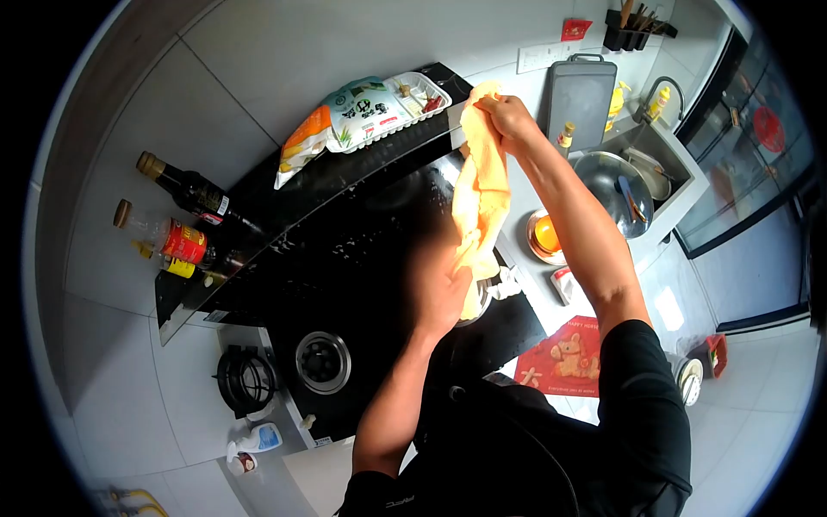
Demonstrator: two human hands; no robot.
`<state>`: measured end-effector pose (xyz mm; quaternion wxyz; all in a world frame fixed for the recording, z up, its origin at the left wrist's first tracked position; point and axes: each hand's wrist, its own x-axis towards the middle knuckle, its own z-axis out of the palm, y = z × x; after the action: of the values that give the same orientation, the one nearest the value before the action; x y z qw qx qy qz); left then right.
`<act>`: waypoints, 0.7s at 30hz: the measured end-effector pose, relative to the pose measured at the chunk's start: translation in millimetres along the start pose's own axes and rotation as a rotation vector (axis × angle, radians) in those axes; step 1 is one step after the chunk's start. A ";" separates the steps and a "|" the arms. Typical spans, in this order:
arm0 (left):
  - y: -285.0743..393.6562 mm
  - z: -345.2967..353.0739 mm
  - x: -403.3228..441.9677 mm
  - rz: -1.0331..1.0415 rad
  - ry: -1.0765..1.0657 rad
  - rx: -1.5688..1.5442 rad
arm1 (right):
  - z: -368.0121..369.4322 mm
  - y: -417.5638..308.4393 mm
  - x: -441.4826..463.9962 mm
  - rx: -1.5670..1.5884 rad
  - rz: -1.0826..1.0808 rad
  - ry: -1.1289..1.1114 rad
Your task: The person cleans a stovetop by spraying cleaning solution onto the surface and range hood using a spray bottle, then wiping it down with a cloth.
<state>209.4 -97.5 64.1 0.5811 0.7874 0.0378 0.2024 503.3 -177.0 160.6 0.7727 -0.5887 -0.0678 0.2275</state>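
A yellow-orange cloth (481, 189) hangs stretched between my hands above the black gas stove (370, 258). At its upper end, my right hand (510, 121) is closed around the fabric, near the edge of the range hood. Lower down, my left hand (438, 289) grips the cloth and is partly smeared by motion. The cloth's bottom end hangs over the right burner, hiding most of it. To the left, the other burner (323, 362) shows without its grate. Wet streaks and droplets mark the black surface behind my hands.
Sauce bottles (194, 194) and a food bag with a plastic tray (370, 112) stand on the black ledge. A black pot grate (246, 376) and a spray bottle (260, 438) lie at left. Right are a wok (603, 177), an orange bowl (548, 233) and a sink (680, 159).
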 end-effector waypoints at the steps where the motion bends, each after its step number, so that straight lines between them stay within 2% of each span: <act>1: 0.5 0.1 -0.7 -0.001 -0.005 0.019 | 3.4 4.3 1.0 -0.067 -0.043 0.088; 3: 1.6 1.9 -1.4 0.002 -0.012 0.038 | 2.5 16.1 6.9 -0.133 -0.089 0.178; 6: 1.4 1.9 -4.1 -0.025 -0.014 0.016 | 6.4 32.2 9.6 -0.050 -0.229 0.346; 9: -1.0 -4.3 -9.0 -0.002 -0.006 0.062 | 6.8 49.4 -8.1 0.036 -0.345 0.364; 10: -0.8 -6.0 -11.3 -0.015 0.016 0.055 | 7.4 53.2 -17.9 0.120 -0.336 0.369; 11: -0.6 -8.1 -14.2 -0.022 0.026 0.051 | -1.4 63.6 -15.1 0.226 -0.285 0.270; 15: 12.4 -16.3 -18.3 -0.109 0.017 -0.021 | -9.0 63.6 -44.1 0.541 -0.211 0.302; 18: 16.4 -16.8 -15.6 -0.119 0.028 0.027 | -12.4 54.0 -36.7 0.672 -0.509 0.332; 19: 18.7 -15.5 -14.7 -0.116 0.025 0.010 | -17.5 53.4 -27.3 0.675 -0.511 0.333; 21: 22.2 -13.6 -13.6 -0.113 0.017 -0.006 | -23.8 47.7 -20.0 0.143 -0.589 0.296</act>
<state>188.1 -96.4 84.3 0.5937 0.7804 0.0867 0.1761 481.5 -196.8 111.9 0.8461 -0.5147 -0.1061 -0.0893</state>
